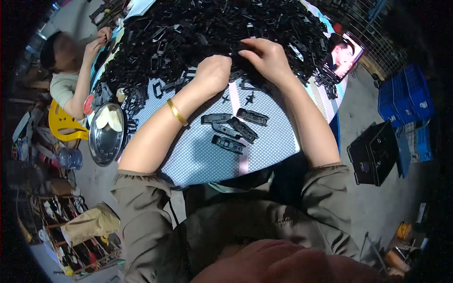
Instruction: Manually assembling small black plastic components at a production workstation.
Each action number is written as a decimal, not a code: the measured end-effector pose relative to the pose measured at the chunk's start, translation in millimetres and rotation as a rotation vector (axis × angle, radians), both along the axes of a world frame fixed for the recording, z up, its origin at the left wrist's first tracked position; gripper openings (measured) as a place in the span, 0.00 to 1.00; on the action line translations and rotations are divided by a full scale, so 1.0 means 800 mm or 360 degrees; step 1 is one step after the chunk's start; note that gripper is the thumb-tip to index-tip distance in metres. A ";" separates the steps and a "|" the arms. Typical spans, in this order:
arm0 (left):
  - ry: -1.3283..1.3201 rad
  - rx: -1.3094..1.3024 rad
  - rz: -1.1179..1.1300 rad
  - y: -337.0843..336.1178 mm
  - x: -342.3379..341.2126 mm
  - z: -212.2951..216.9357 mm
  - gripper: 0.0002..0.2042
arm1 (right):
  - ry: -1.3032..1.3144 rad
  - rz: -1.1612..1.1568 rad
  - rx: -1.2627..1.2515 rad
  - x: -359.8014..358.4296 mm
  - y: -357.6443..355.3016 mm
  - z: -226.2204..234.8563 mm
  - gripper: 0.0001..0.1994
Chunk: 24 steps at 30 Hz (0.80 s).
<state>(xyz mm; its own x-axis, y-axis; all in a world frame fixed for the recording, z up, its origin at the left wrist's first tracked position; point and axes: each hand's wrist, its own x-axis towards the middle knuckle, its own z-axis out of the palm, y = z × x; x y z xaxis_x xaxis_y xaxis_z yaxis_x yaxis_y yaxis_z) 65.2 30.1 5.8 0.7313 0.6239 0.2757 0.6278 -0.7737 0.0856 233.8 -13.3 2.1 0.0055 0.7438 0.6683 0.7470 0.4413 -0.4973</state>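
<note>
left hand (213,71): clenched grip, contents hidden | right hand (265,56): fingers pinching black plastic pieces (207,33)

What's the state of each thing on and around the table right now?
left hand: closed, at the edge of the pile
right hand: fingers pinching parts in the pile
pile of black plastic parts: heaped, loose
five assembled black pieces: lying flat, apart from the pile
metal bowl: at the table edge, pale pieces inside
phone screen: lit
black crate: on the floor
</note>
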 end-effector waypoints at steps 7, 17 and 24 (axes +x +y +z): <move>-0.0682 0.0000 0.0031 0.000 -0.029 0.017 0.09 | 0.0150 0.0012 0.0117 -0.008 -0.005 0.002 0.13; -0.2045 -0.2025 0.0196 -0.045 -0.050 0.012 0.12 | 0.0025 0.0411 0.0092 -0.062 -0.027 0.003 0.14; -0.2150 -0.2306 0.0025 -0.046 -0.060 0.012 0.17 | -0.0146 0.0313 0.0247 -0.064 -0.033 0.007 0.14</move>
